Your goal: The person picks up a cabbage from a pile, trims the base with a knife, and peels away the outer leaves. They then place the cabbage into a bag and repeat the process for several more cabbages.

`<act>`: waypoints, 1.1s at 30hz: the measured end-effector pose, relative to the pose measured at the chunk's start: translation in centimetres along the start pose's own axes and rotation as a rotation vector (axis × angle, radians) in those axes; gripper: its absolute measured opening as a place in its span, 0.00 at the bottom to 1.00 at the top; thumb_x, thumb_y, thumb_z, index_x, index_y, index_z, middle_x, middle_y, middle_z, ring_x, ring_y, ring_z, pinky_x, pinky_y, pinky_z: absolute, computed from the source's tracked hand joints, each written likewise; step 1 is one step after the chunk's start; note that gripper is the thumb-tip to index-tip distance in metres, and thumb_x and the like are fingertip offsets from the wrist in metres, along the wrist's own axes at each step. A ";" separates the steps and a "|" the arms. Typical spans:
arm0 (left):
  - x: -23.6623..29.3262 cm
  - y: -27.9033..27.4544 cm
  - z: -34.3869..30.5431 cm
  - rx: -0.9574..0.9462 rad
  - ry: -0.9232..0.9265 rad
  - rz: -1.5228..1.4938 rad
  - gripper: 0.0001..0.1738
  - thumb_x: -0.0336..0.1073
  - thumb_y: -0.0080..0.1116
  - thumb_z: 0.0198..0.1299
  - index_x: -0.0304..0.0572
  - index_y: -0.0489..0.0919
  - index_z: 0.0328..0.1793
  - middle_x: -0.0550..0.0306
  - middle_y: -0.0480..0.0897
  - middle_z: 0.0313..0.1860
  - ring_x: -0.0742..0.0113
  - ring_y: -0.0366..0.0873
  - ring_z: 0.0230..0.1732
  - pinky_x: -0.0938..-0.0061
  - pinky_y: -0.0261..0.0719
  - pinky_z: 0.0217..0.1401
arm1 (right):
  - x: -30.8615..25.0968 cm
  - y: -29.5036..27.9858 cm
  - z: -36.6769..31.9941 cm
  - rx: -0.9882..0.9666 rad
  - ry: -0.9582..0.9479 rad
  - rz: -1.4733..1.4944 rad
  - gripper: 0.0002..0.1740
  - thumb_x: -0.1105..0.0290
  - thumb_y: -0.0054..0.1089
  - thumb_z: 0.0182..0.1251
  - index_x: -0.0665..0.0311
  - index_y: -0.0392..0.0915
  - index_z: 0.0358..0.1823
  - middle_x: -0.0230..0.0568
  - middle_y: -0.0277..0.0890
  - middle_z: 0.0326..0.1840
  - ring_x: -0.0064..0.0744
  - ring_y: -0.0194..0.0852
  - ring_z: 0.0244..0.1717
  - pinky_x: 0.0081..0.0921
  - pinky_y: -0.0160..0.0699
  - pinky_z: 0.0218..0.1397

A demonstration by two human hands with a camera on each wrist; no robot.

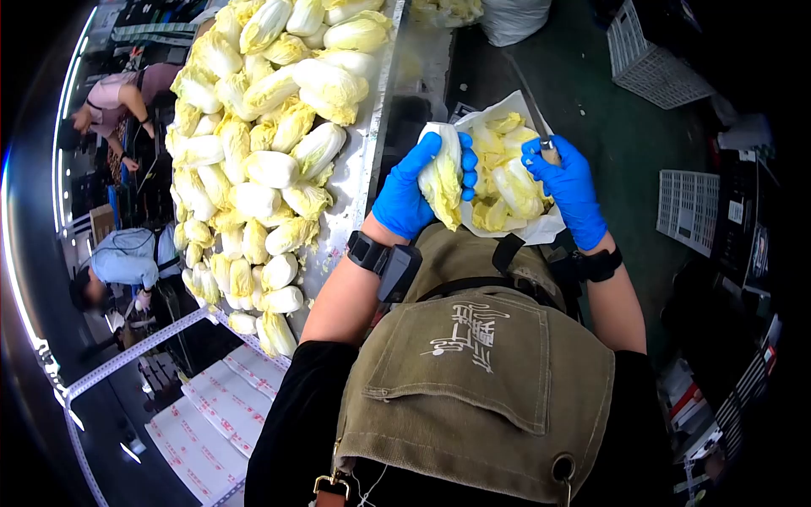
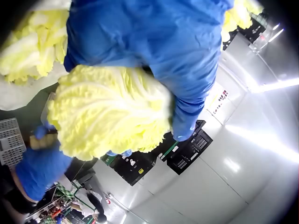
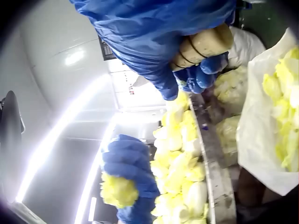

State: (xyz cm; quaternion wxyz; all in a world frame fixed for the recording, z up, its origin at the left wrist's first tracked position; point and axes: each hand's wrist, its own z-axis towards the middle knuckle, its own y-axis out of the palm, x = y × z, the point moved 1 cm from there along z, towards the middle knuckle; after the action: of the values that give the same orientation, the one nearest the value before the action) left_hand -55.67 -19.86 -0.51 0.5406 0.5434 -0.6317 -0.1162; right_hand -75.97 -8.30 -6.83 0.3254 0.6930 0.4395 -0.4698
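In the head view my blue-gloved left hand grips a napa cabbage, its white base up and yellow leaf tips down. The left wrist view shows the cabbage's crinkled leaves spreading below the gloved fingers. My right hand, also gloved in blue, holds a knife by its wooden handle; the long thin blade points up and away from me. In the right wrist view the fingers wrap round that handle. Between the hands, an open white bag contains several yellow cabbages.
A large heap of napa cabbages covers the metal table on my left. Plastic crates, one light and one grey, stand on the right. Two people work beyond the table. Printed white packages lie at lower left.
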 end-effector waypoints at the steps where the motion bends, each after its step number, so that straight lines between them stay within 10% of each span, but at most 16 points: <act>1: 0.0 0.2 -0.2 0.003 0.014 -0.010 0.31 0.55 0.52 0.64 0.35 0.71 0.61 0.53 0.79 0.40 0.66 0.78 0.37 0.74 0.78 0.38 | -2.7 0.7 -0.2 -0.033 0.011 0.032 0.16 0.68 0.66 0.61 0.67 0.76 0.47 0.37 0.79 0.42 0.25 0.75 0.42 0.23 0.76 0.47; 6: -0.4 2.4 -1.9 0.203 -0.018 0.107 0.41 0.71 0.44 0.61 0.40 0.70 0.61 0.53 0.80 0.42 0.63 0.80 0.37 0.73 0.80 0.37 | -8.8 6.2 -0.6 -0.252 -0.424 0.110 0.17 0.71 0.68 0.58 0.64 0.76 0.47 0.34 0.79 0.41 0.21 0.76 0.41 0.20 0.77 0.44; 15: -0.8 -0.2 -5.0 0.195 -0.065 0.149 0.40 0.69 0.44 0.62 0.37 0.73 0.57 0.53 0.79 0.41 0.64 0.79 0.39 0.75 0.78 0.37 | -5.3 6.9 2.5 -0.236 0.037 0.212 0.09 0.68 0.66 0.60 0.61 0.79 0.41 0.28 0.77 0.33 0.18 0.75 0.36 0.17 0.74 0.39; 19: 0.0 -2.2 -5.1 0.117 0.176 0.114 0.42 0.70 0.42 0.62 0.34 0.72 0.60 0.55 0.77 0.38 0.65 0.74 0.39 0.70 0.74 0.48 | -1.4 4.2 4.1 -0.099 -0.004 -0.313 0.17 0.65 0.68 0.57 0.68 0.78 0.43 0.37 0.80 0.38 0.27 0.79 0.36 0.22 0.77 0.42; 26: 4.4 -2.0 -4.0 0.027 0.028 -0.244 0.44 0.68 0.38 0.65 0.34 0.62 0.71 0.54 0.76 0.44 0.66 0.72 0.38 0.71 0.74 0.40 | 4.4 1.7 3.2 0.000 -0.048 -0.260 0.16 0.71 0.66 0.59 0.67 0.77 0.47 0.33 0.77 0.42 0.21 0.73 0.43 0.20 0.73 0.50; 33: 6.7 -4.2 -3.1 -0.213 -0.041 -0.331 0.42 0.64 0.39 0.67 0.29 0.66 0.67 0.51 0.78 0.41 0.64 0.76 0.39 0.72 0.77 0.38 | -9.2 10.3 1.2 -0.057 -0.125 0.086 0.14 0.73 0.65 0.60 0.68 0.78 0.47 0.35 0.79 0.43 0.22 0.76 0.44 0.18 0.74 0.50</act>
State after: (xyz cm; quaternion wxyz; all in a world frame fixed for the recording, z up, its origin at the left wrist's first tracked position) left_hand -49.63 -25.51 1.39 0.5556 0.5771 -0.5286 -0.2807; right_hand -68.56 -16.26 1.77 0.3920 0.6710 0.4012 -0.4850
